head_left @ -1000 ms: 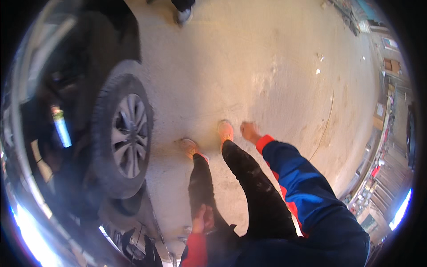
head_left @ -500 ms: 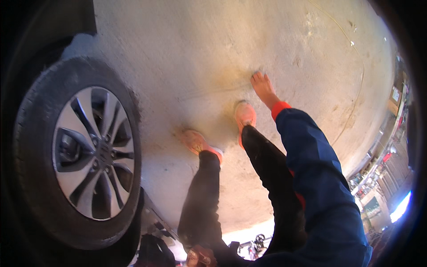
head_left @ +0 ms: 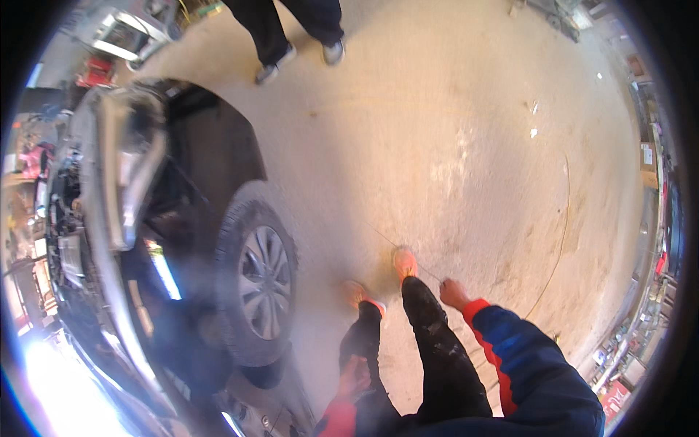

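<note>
My right hand (head_left: 453,293) hangs over the concrete floor, to the right of my right shoe (head_left: 405,262). Its fingers are curled in, and no object shows in them. A thin dark line on the floor passes by the shoe towards this hand; I cannot tell whether they touch. My left hand (head_left: 354,375) is low in front of my left trouser leg, smeared by motion, its fingers unclear. To the left stands a dark car (head_left: 207,138), whose wheel (head_left: 263,284) has a black tyre and silver spokes. Neither hand touches it.
Another person's legs (head_left: 277,33) stand ahead, beyond the car. The car's front end faces a metal-framed piece of equipment (head_left: 131,33) at the far left. A thin cord (head_left: 564,233) lies on the floor to the right. Cardboard boxes (head_left: 648,164) and clutter line the right edge.
My view has swung up and away from the wheel, bringing in the car's front and another person's legs. My right hand's fingers, stretched before, are curled now. My left hand shows more clearly.
</note>
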Motion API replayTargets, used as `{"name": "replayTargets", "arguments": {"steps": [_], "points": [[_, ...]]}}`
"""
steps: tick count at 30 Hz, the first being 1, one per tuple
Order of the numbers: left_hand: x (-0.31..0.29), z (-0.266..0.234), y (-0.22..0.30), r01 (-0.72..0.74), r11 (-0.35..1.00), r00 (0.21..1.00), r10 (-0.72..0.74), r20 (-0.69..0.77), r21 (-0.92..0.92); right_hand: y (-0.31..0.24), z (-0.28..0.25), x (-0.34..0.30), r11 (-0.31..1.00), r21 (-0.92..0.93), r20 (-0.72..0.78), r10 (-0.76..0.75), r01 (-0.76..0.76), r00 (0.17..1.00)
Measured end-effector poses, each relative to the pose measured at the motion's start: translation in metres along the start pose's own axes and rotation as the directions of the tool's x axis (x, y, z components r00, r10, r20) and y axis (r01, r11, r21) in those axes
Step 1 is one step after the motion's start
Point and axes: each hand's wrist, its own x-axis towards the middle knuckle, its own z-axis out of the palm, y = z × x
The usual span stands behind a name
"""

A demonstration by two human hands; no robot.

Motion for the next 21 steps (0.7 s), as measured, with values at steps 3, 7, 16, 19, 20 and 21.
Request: {"name": "replayTargets", "arguments": {"steps": [3, 7, 16, 19, 20, 21], "points": [[-0.017, 0.03, 0.006, -0.067, 0.991, 0.971, 0.091, -0.22, 0.114, 0.02, -0.044, -0.078, 0.992, -0.127, -0.033, 0.018, -0.022, 0.999], [-0.076, 0.089, 0.036, -0.265, 0.929, 0.941, 0.308, -0.142, 0.257, 0.023, -0.11, -0.157, 0.971, -0.161, 0.005, -0.18, 0.178, 0.984], [-0.222, 0.188, 0.132, -0.559, 0.79, 0.829, 0.528, 0.185, 0.251, -0.11, -0.209, -0.237, 0.851, 0.057, -0.379, -0.466, 0.522, 0.8], [-0.254, 0.2, 0.165, -0.532, 0.846, 0.844, 0.527, 0.102, 0.034, -0.182, -0.245, -0.263, 0.823, 0.107, -0.417, -0.473, 0.558, 0.776], [-0.263, 0.203, 0.177, -0.504, 0.86, 0.856, 0.509, 0.093, -0.079, -0.206, -0.254, -0.271, 0.807, 0.103, -0.439, -0.488, 0.582, 0.754], [-0.271, 0.207, 0.191, -0.49, 0.853, 0.858, 0.508, 0.072, -0.18, -0.229, -0.265, -0.277, 0.79, 0.1, -0.459, -0.503, 0.605, 0.732]]}}
